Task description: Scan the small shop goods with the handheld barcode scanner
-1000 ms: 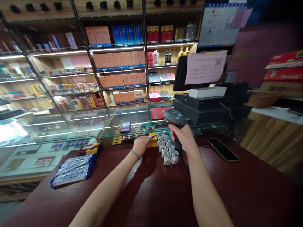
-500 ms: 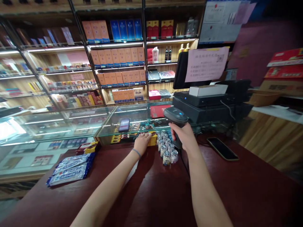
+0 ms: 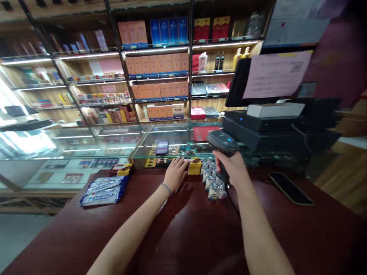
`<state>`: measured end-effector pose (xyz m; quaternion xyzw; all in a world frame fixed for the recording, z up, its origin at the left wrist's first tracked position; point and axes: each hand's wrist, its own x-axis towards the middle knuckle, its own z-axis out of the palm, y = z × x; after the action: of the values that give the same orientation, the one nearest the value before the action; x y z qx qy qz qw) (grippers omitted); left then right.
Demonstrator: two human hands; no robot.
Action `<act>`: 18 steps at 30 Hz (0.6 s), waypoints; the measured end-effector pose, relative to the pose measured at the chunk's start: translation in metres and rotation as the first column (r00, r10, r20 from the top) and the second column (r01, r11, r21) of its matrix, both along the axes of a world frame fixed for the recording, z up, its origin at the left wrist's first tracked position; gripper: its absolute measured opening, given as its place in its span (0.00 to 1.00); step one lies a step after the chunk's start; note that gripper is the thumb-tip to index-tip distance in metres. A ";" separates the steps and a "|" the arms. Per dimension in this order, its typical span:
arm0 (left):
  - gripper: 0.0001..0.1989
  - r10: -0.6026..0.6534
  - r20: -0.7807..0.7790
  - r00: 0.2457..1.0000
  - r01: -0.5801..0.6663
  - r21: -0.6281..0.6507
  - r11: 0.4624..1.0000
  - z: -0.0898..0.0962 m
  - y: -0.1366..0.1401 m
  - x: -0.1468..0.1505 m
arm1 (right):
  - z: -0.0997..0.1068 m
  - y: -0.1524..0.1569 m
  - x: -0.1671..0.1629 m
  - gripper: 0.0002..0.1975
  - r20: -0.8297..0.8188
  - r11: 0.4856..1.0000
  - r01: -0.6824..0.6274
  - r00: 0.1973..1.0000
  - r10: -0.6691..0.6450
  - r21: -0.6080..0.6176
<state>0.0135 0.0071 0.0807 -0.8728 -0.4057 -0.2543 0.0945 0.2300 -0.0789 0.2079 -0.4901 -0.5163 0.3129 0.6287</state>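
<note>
My right hand (image 3: 235, 168) is wrapped round the handle of a black barcode scanner (image 3: 223, 143), held above the counter with its blue light lit. Below and left of it stand several small clear jars with silvery lids (image 3: 213, 191), partly hidden by the scanner. My left hand (image 3: 175, 172) hovers over the counter with its fingers apart and nothing visible in it. Just right of its fingertips is a stack of yellow packets (image 3: 195, 167). Blue and white long packets (image 3: 103, 190) lie fanned out at the left, beside some red and yellow packets (image 3: 125, 169).
A glass display case (image 3: 114, 141) borders the dark red counter (image 3: 183, 244). At the right are a phone (image 3: 290, 188) and a black monitor with pink paper (image 3: 277, 75). The scanner's cable (image 3: 233, 202) trails over the counter. Stocked shelves (image 3: 156, 89) rise behind.
The view has swung left, so everything sits further right. My left hand has lifted off the yellow packets and its fingers have spread. My right hand still grips the scanner.
</note>
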 end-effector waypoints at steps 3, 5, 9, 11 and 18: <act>0.25 0.068 0.074 0.995 -0.069 0.017 0.997 0.003 -0.016 -0.044 | -0.002 -0.002 -0.019 0.17 -0.031 0.998 -0.054 0.998 0.053 -0.021; 0.24 0.128 0.108 0.986 -0.131 0.025 0.991 0.003 -0.027 -0.079 | -0.007 -0.003 -0.033 0.17 -0.019 0.995 -0.092 0.996 0.091 -0.041; 0.22 0.247 0.152 0.957 -0.254 0.032 0.967 -0.002 -0.051 -0.148 | -0.019 -0.004 -0.063 0.18 0.096 0.981 -0.179 0.978 0.185 -0.072; 0.22 0.309 0.162 0.937 -0.316 0.021 0.948 -0.005 -0.064 -0.181 | -0.026 -0.006 -0.080 0.18 0.174 0.976 -0.202 0.961 0.214 -0.084; 0.21 0.472 0.097 0.876 -0.473 -0.012 0.881 -0.024 -0.102 -0.273 | -0.069 -0.016 -0.142 0.14 0.281 0.945 -0.303 0.903 0.326 -0.121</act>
<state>-0.2591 -0.0954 0.0566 -0.7336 -0.6088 -0.2682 0.1392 0.0879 -0.0953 0.1386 -0.4647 -0.6654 0.3517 0.4665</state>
